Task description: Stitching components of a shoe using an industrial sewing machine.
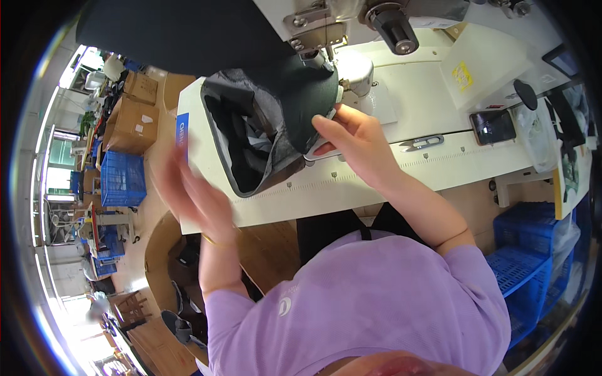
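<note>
A dark fabric piece [295, 106], open like a pouch with a grey inner side, lies on the white sewing machine bed. Its far edge sits under the needle area of the sewing machine [320, 31]. My right hand [354, 135] is closed on the piece's right edge, thumb on top and fingers beneath, close to the machine's foot. My left hand [194, 191] is off the cloth, left of the table's corner. It is blurred by motion, with fingers stretched out and nothing visible in them.
Thread snips [421, 143] and a black phone [493, 127] lie on the table at the right. Below left stands a cardboard box [160, 250] with dark pieces in it. Blue crates [523, 269] stand at the lower right, and another blue crate [123, 178] at the left.
</note>
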`<action>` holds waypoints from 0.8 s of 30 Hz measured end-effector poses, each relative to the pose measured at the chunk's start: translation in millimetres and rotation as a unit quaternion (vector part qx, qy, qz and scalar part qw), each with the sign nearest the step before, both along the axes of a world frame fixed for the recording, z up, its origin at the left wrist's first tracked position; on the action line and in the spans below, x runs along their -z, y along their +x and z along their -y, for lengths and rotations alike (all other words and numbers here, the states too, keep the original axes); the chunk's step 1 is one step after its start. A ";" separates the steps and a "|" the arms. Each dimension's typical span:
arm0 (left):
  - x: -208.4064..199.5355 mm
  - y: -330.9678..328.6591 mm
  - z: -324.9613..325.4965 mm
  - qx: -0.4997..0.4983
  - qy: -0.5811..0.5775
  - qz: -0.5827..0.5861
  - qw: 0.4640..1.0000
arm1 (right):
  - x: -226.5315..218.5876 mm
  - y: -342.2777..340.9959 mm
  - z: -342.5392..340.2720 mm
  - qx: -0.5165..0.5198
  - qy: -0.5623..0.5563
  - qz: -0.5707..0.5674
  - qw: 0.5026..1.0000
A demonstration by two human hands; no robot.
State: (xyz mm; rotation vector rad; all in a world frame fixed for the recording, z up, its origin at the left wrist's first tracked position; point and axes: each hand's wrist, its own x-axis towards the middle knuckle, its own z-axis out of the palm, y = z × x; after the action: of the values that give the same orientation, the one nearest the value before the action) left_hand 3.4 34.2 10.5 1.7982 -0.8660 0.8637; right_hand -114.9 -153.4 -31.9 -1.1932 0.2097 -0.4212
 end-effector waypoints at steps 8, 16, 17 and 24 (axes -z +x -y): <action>11.2 166.0 48.5 0.329 -0.060 -0.527 0.781 | -2.1 4.5 -11.2 -0.025 0.072 0.067 0.995; 1.4 151.4 34.9 0.344 -0.069 -0.494 0.796 | -5.9 2.8 -6.4 -0.017 0.075 0.054 0.996; 2.0 148.6 33.9 0.338 -0.084 -0.493 0.797 | -5.9 2.5 -5.1 -0.011 0.076 0.052 0.996; 3.9 123.5 17.6 0.308 -0.140 -0.497 0.799 | -11.9 -4.8 -5.5 0.023 0.048 0.044 0.998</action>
State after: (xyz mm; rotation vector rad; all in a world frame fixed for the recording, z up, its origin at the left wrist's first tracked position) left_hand 126.8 16.6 6.7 1.2776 -0.4943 -0.3841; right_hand -119.6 -147.8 -20.0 -1.0747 0.1800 -0.4963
